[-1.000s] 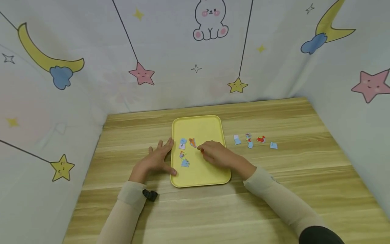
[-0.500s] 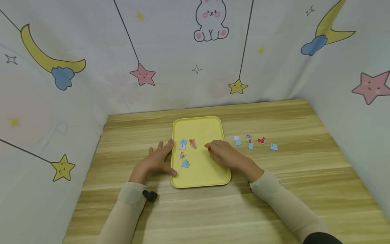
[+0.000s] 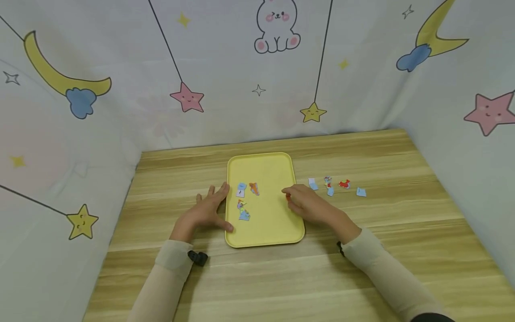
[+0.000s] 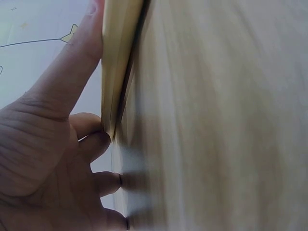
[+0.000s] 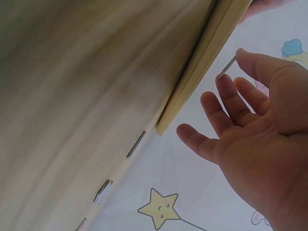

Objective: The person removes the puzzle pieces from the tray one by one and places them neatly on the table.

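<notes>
1 thin piece, reddish, is pinched by the right hand above the flat-lying yellow tray.

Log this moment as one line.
left hand: touching yellow tray, left edge | right hand: pinching thin piece over tray | other pieces: some on tray, some on table
</notes>
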Motion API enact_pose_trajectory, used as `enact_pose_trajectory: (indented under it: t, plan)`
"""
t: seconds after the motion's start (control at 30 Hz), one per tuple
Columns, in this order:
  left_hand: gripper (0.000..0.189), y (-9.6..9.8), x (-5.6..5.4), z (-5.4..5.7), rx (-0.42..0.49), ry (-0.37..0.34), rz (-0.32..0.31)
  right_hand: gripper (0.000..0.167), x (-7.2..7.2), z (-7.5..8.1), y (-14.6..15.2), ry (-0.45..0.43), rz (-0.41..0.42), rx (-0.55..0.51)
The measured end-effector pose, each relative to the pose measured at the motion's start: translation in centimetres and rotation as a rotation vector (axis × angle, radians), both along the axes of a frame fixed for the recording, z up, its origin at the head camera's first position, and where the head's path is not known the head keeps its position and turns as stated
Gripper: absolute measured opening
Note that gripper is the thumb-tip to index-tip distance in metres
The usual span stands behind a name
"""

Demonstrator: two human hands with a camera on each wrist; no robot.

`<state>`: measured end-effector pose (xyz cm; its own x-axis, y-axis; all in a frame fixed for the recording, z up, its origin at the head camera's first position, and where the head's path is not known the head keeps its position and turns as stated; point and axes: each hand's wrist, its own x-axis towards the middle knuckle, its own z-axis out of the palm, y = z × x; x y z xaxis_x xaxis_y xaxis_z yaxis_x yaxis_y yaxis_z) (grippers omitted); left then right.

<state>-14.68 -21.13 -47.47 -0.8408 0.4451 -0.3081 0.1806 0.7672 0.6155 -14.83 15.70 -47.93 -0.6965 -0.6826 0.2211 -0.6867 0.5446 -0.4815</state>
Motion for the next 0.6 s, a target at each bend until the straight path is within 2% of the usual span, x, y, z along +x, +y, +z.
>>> enact_pose_trajectory:
  t: [0.33, 0.6]
  plan:
    - [0.145, -0.1, 0.0, -0.1, 0.004, -0.002, -0.002, 0.034, 0.3, -0.5, 2.0, 0.007, -0.037, 0.027]
    - [0.145, -0.1, -0.1, -0.1, 0.001, -0.003, -0.001, 0.032, 0.4, -0.9, 4.4, 0.053, -0.041, 0.029]
